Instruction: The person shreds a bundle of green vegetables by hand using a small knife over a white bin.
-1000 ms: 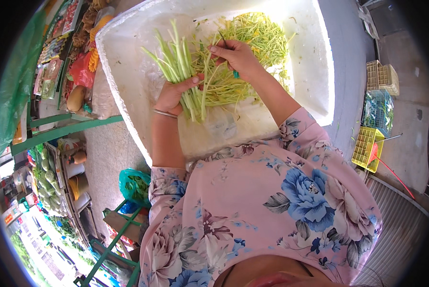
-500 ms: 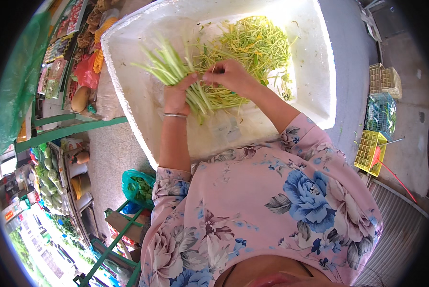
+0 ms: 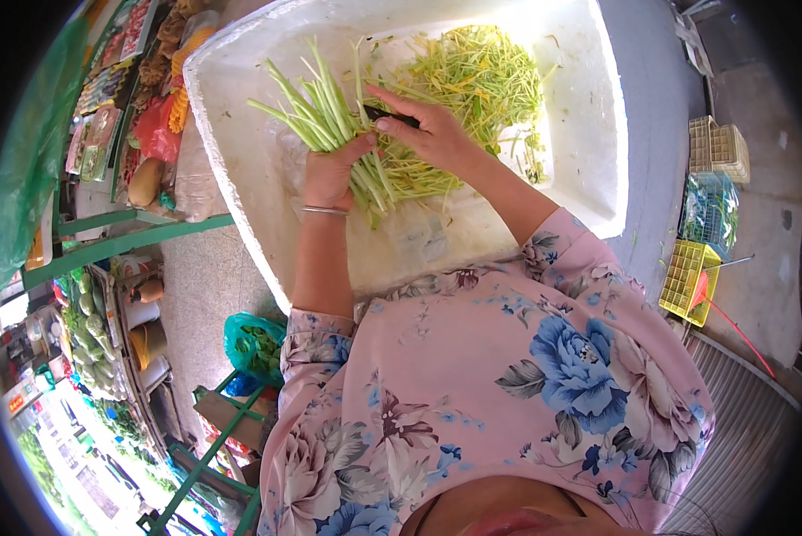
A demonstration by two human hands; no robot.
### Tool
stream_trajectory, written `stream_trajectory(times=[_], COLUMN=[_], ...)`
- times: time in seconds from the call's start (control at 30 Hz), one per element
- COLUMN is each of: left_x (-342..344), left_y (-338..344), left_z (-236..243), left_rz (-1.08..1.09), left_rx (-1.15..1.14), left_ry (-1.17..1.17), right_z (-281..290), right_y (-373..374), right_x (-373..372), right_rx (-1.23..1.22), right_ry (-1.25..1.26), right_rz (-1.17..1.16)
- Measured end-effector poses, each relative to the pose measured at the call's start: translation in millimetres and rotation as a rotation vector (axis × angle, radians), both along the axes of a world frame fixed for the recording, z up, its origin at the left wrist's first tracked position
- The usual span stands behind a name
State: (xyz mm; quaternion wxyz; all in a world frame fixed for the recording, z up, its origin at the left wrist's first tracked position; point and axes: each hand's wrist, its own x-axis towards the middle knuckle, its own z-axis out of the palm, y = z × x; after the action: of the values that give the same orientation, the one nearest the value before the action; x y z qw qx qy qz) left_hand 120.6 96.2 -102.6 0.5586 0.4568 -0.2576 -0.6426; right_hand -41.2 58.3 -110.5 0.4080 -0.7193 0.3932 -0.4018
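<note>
My left hand point(image 3: 329, 174), a metal bangle at its wrist, grips an upright, fanned bunch of pale green stems point(image 3: 316, 103). Just right of it, my right hand point(image 3: 432, 134) is closed on a small dark-bladed tool point(image 3: 392, 116), apparently a knife, with thumb and fingers close to one stem; whether they touch it is unclear. Both hands are over a large white foam box point(image 3: 231, 125). A heap of yellow-green stem and leaf trimmings point(image 3: 477, 76) lies inside it, spreading under the hands.
Left are a green-framed stand point(image 3: 142, 232) with packets and red bags, vegetables point(image 3: 92, 330), and a teal bag of greens point(image 3: 249, 348). At right, plastic crates point(image 3: 687, 277) stand on the concrete floor beside a red pole point(image 3: 745, 335) and corrugated metal point(image 3: 722, 420).
Since a second ago the stem bunch has tilted leftward and my right hand has moved left and down, closer to my left hand. The dark blade shows more clearly now.
</note>
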Motion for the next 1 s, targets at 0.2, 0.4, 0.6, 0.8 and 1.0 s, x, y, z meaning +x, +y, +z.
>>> stream_trajectory(times=[0.2,0.4,0.6,0.8,1.0], left_x=[-6,1,4,29,56], left_y=[0,2,4,3,0], left_z=[-6,-2,-1,-8,-8], left_rz=[0.003,-0.074,-0.276,-0.267,-0.098], left_rx=[-0.083,0.043,0.033,-0.026,-0.297], left_ry=[-0.095,-0.044,-0.058,0.055,0.406], right_z=[12,11,20,-1,-45], right_y=[1,-24,-26,-41,-32], right_x=[-1,-23,-38,-48,-40], right_rx=[0.231,0.262,0.87,0.674,0.248], right_ry=[0.036,-0.299,-0.682,-0.304,0.519], right_rz=[0.102,-0.23,0.238,-0.17,-0.114])
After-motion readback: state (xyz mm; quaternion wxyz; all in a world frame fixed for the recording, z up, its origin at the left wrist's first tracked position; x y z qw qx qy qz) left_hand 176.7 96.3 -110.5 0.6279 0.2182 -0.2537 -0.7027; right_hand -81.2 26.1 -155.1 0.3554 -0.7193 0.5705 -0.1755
